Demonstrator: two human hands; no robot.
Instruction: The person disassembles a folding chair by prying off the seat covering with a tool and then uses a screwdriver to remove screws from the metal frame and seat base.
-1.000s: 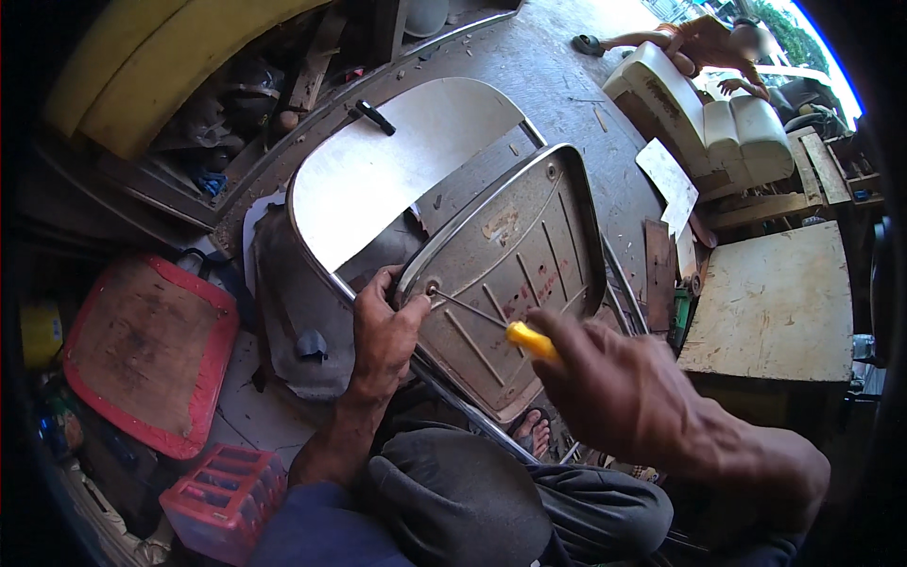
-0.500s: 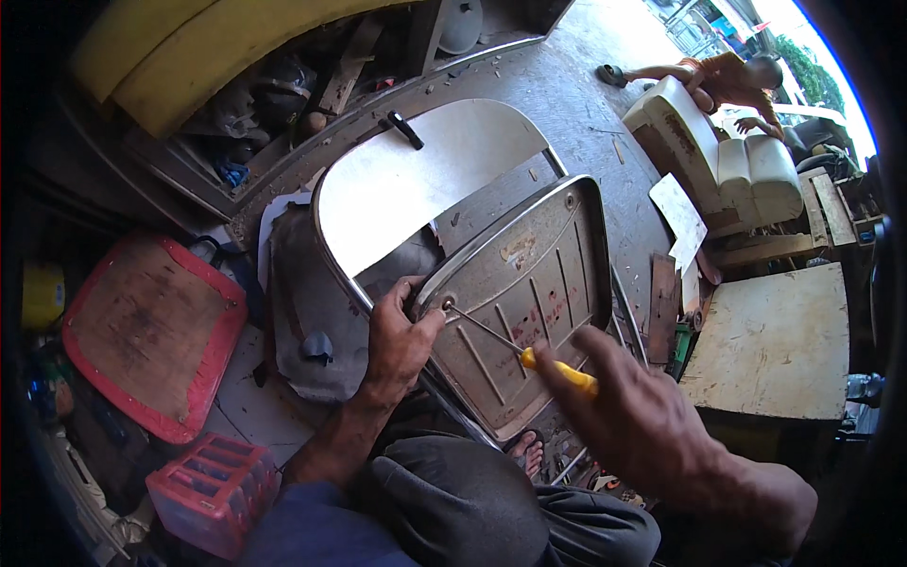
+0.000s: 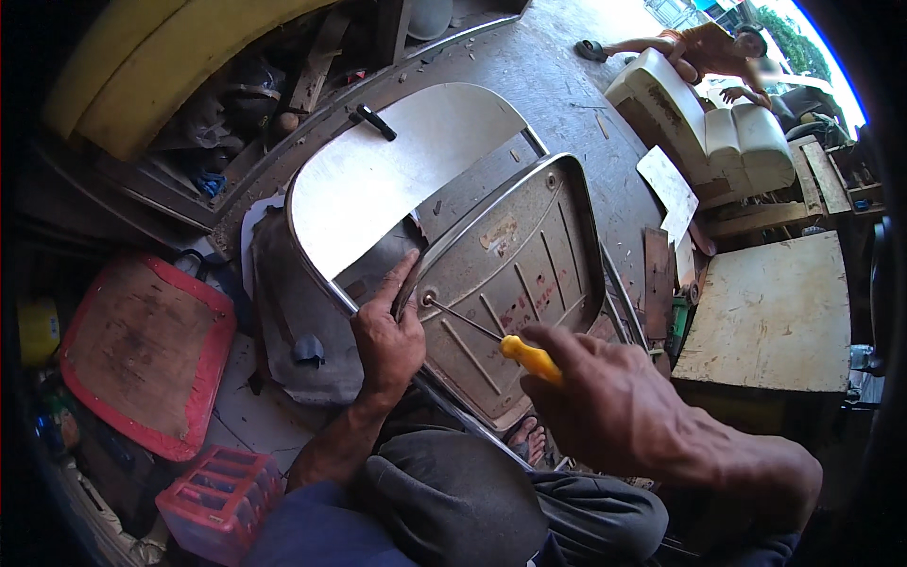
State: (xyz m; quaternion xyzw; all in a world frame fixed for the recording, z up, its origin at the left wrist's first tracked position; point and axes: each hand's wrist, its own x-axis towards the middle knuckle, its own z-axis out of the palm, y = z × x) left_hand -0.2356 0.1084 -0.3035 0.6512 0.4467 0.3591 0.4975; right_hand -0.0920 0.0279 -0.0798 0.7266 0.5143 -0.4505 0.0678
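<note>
A metal-framed chair with a pale, shiny backrest [image 3: 387, 175] lies tilted before me. The ribbed underside of its seat panel [image 3: 515, 293] faces up. My left hand [image 3: 389, 335] grips the panel's near-left rim, index finger stretched along the edge and other fingers partly hidden. My right hand [image 3: 614, 402] is closed around the yellow handle of a screwdriver [image 3: 531, 359]. Its thin shaft slants up and left, with the tip in a round hole [image 3: 429, 298] near that corner of the panel, close to my left hand. Any screw inside the hole is too small to make out.
At left lie a red-edged seat cushion [image 3: 151, 354] and a red plastic organizer box [image 3: 219, 501]. A small black object [image 3: 375, 123] rests on the backrest. A pale board [image 3: 770, 317] is at right. Beyond it, a person [image 3: 718, 57] sits by a worn sofa [image 3: 657, 109].
My left index finger has straightened along the panel rim. My right hand and the screwdriver have shifted slightly left in view, the tip still at the hole. The whole view has moved a little.
</note>
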